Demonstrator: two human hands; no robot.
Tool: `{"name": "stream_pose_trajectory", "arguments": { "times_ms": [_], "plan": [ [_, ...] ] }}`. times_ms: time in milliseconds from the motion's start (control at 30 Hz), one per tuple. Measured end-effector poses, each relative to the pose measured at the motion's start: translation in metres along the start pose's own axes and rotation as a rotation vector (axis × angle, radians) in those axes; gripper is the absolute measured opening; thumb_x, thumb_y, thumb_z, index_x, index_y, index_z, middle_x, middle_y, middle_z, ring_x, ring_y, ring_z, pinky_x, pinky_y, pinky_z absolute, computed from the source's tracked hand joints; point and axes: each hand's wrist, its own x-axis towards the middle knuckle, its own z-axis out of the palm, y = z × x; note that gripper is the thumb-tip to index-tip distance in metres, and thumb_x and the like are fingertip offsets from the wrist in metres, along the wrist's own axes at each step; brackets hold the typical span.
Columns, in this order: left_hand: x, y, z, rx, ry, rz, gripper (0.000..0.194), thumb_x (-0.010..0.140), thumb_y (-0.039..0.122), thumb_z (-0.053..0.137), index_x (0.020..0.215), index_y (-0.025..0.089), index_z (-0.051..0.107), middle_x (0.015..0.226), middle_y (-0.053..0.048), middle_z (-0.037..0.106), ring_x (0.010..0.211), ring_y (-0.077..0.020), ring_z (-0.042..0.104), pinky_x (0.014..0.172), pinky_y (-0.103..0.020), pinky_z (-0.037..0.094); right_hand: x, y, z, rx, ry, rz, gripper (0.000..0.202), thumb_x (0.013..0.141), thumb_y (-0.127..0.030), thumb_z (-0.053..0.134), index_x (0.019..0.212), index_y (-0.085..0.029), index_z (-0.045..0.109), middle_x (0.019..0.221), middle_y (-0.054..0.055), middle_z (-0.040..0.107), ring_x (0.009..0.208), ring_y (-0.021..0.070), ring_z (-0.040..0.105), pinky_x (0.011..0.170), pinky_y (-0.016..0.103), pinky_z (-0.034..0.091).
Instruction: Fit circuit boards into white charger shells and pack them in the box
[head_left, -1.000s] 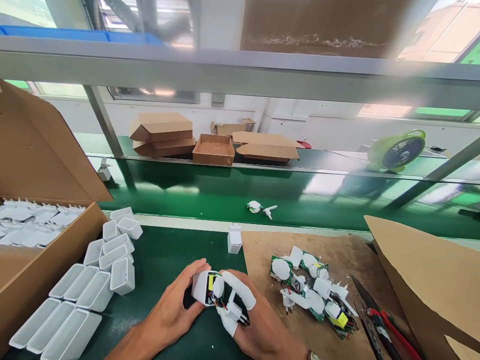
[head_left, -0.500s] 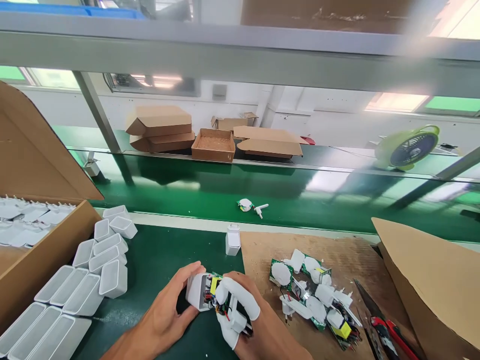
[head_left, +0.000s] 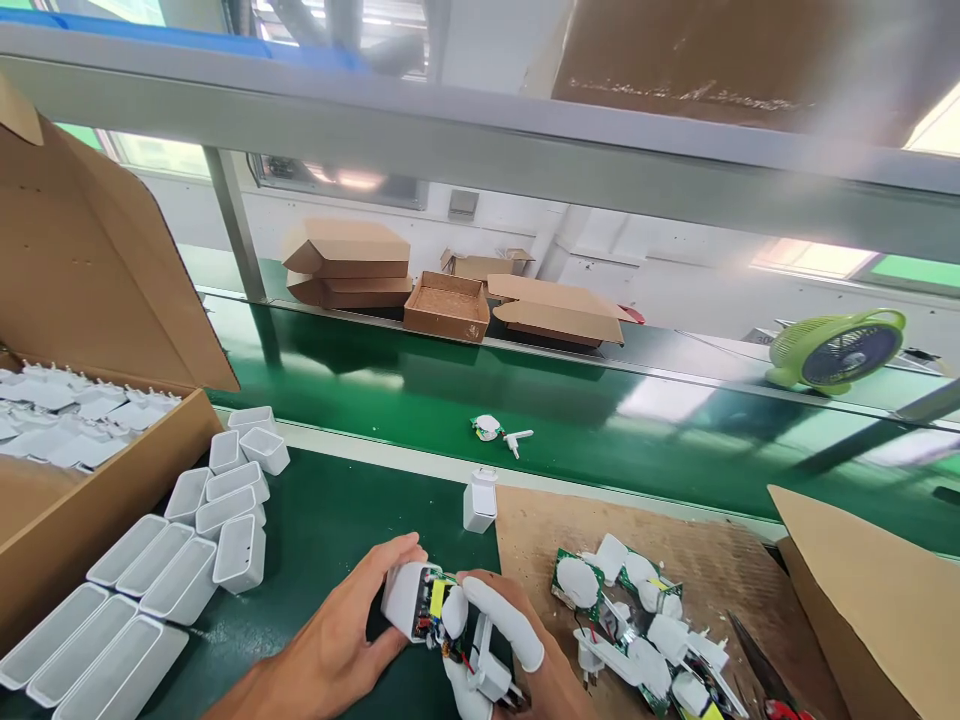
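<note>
My left hand grips a white plastic housing between thumb and fingers. White covers are on some fingers of my right hand, which holds a circuit board with a yellow part and a round white pad at the housing's open end. The board looks partly inside the housing. A white plug piece hangs by wires under my right fingers. Beyond my hands a white housing stands upright on the green mat.
White empty housings line the left, beside a carton of white parts. Board assemblies and pliers lie on cardboard at right. A board and plug piece rest on the green belt. An open carton stands far right.
The view has shifted and tilted, so most things appear further right and lower. Both hands keep their hold on the housing and board, with little change between them.
</note>
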Motion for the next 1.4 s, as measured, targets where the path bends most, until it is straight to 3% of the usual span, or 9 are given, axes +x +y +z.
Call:
{"name": "stream_pose_trajectory", "arguments": {
  "times_ms": [267, 533, 1200, 1400],
  "plan": [
    [0.002, 0.003, 0.000, 0.004, 0.023, -0.009, 0.077, 0.097, 0.019, 0.064, 0.160, 0.040, 0.026, 0.149, -0.006, 0.063, 0.135, -0.0265, 0.064, 0.115, -0.042, 0.054, 0.002, 0.001, 0.004, -0.044, -0.072, 0.039, 0.077, 0.083, -0.006, 0.054, 0.155, -0.028, 0.037, 0.141, 0.013, 0.063, 0.126, 0.0245, 0.068, 0.099, 0.029, 0.061],
    [0.001, 0.001, 0.002, 0.018, 0.016, -0.009, 0.081, 0.096, 0.018, 0.065, 0.160, 0.046, 0.023, 0.150, -0.002, 0.062, 0.136, -0.0247, 0.064, 0.118, -0.042, 0.051, -0.008, 0.010, 0.006, -0.086, -0.063, 0.031, 0.079, 0.083, -0.006, 0.053, 0.157, -0.025, 0.033, 0.144, 0.015, 0.062, 0.128, 0.0252, 0.067, 0.100, 0.030, 0.060],
    [0.003, 0.004, -0.001, -0.016, -0.004, -0.040, 0.073, 0.098, 0.016, 0.063, 0.158, 0.035, 0.028, 0.152, -0.008, 0.060, 0.139, -0.0255, 0.060, 0.121, -0.044, 0.047, 0.000, -0.002, 0.008, -0.053, -0.143, 0.200, 0.068, 0.089, -0.009, 0.052, 0.153, -0.028, 0.037, 0.143, 0.012, 0.061, 0.123, 0.0218, 0.068, 0.102, 0.031, 0.059],
    [0.003, 0.001, 0.001, 0.000, -0.035, -0.027, 0.081, 0.096, 0.020, 0.067, 0.162, 0.039, 0.025, 0.156, -0.008, 0.058, 0.142, -0.0277, 0.058, 0.122, -0.047, 0.045, -0.004, 0.007, 0.017, -0.145, -0.095, 0.080, 0.073, 0.089, -0.011, 0.058, 0.156, -0.027, 0.035, 0.137, 0.014, 0.065, 0.123, 0.0297, 0.066, 0.101, 0.042, 0.060]
  ]
}}
